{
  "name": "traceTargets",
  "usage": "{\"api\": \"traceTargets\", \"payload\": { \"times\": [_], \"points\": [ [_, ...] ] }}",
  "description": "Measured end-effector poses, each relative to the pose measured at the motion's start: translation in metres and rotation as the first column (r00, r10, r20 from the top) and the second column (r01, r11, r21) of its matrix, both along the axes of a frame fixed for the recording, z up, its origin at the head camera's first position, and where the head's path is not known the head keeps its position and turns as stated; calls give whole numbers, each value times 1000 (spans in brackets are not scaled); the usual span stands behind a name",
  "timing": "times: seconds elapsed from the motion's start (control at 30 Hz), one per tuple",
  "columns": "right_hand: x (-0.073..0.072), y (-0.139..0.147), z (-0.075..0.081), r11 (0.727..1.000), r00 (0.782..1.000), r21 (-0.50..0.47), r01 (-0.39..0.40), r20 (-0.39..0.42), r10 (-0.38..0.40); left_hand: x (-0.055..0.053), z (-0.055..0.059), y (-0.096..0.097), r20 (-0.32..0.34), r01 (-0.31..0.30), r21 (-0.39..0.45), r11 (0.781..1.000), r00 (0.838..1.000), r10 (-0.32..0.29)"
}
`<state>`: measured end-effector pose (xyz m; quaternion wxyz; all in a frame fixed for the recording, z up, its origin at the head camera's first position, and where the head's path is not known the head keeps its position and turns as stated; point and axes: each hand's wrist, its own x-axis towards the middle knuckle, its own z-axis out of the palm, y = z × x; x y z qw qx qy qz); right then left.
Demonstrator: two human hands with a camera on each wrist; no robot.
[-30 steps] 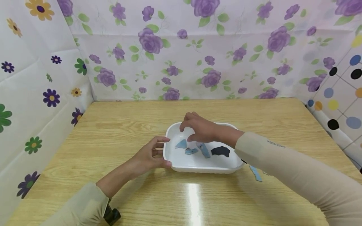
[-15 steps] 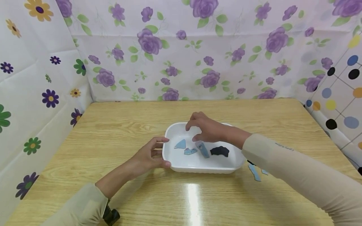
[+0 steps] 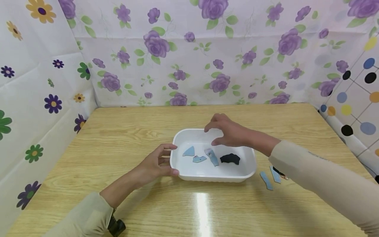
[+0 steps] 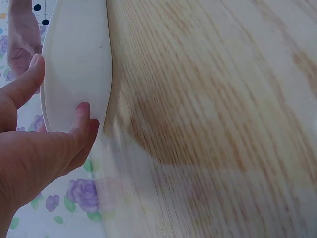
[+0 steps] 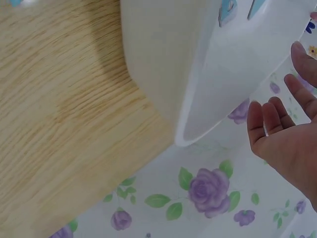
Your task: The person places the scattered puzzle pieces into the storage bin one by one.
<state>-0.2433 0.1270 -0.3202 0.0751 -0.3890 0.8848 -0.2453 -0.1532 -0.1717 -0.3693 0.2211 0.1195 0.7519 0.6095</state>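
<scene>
My left hand [image 3: 157,163] holds the left end of a white plastic tray [image 3: 207,178], thumb and index finger at its rim and other fingers against the outer wall. Above the tray's back rim is my right hand [image 3: 229,131], fingers and thumb spread, nothing between them. Flat irregular pieces lie inside the tray: a light-blue triangular one [image 3: 189,151], a small jagged blue one [image 3: 199,159], a longer blue one [image 3: 211,157] with a printed mark, and a black wavy-edged one [image 3: 230,158]. In the right wrist view, the right hand [image 5: 290,124] is apart from the rim.
Right of the tray on the wooden table [image 3: 133,131], a blue strip [image 3: 266,180] and another blue piece [image 3: 275,174] lie by a dark piece [image 3: 279,171], partly under the right sleeve. A flowered cloth [image 3: 189,65] hangs behind the table.
My right hand has drawn back to the right and up from over the pieces, uncovering the long blue piece and more pieces beside the tray. The left hand stays at the tray's end.
</scene>
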Motion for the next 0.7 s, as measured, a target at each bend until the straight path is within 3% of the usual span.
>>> {"api": "traceTargets", "payload": {
  "times": [0.2, 0.7],
  "points": [
    [3, 17, 3, 998, 998, 7, 70, 8, -70, 0, 1, 0, -5, 4, -9, 1000, 1000, -4],
    [1, 51, -2, 990, 990, -37, 138, 31, -137, 1, 2, 1, -6, -3, -15, 1000, 1000, 3]
  ]
}}
